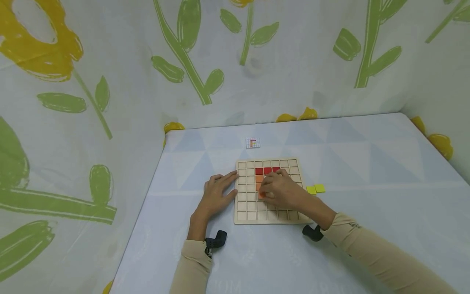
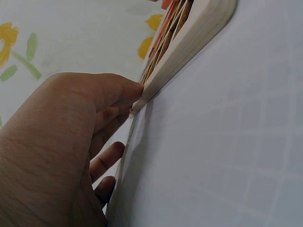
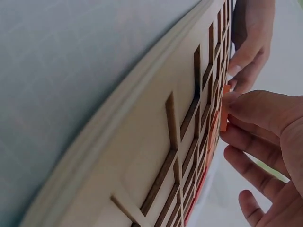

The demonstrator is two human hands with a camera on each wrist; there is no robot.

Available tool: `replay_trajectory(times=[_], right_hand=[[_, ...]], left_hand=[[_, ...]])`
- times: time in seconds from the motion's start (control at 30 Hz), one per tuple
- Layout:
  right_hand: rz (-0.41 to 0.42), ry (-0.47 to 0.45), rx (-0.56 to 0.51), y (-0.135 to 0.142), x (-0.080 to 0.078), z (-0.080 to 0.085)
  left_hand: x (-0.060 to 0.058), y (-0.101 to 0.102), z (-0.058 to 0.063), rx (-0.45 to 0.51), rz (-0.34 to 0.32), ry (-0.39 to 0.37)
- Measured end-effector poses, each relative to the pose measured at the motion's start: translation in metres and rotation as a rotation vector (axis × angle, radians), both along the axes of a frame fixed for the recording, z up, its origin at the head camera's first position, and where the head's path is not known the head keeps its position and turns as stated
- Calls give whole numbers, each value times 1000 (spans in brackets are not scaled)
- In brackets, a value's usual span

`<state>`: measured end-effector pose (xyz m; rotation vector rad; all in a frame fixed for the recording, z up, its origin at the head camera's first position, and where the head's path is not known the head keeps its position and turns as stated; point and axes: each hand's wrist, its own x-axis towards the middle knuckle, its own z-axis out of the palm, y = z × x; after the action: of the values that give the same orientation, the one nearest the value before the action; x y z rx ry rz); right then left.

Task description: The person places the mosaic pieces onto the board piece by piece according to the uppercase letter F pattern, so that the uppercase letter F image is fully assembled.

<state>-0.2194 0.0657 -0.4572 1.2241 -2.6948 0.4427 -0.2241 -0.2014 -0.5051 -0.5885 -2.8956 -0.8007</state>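
The board lies on the table, a card behind it. In its cells, a row of tiles sits towards the back — a column runs forward from the row's left end. Left hand at the board's left edge; right hand over its middle, one tile between fingers — two loose tiles right of the board

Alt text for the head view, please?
A person's right hand holds an orange tile at a wooden grid board bearing red tiles and orange tiles; the left hand touches its left edge. Two yellow tiles lie nearby.
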Motion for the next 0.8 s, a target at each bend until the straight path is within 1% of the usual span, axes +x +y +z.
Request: replay_trajectory(times=[0.07, 0.17, 0.33, 0.4, 0.6, 0.8], right_hand=[[-11, 2, 27, -1, 0, -1], [-6, 21, 57, -2, 0, -3], [7, 71, 77, -3, -1, -4], [1, 64, 79, -3, -1, -4], [-11, -12, 83, -3, 3, -6], [12, 14, 66, -1, 3, -5]], left_hand=[[0, 0, 0, 0, -1, 0], [0, 0, -1, -5, 2, 0], [0, 1, 0, -5, 10, 11], [0, 2, 0, -6, 11, 9], [3, 1, -1, -13, 15, -27], [1, 0, -2, -12, 22, -28]])
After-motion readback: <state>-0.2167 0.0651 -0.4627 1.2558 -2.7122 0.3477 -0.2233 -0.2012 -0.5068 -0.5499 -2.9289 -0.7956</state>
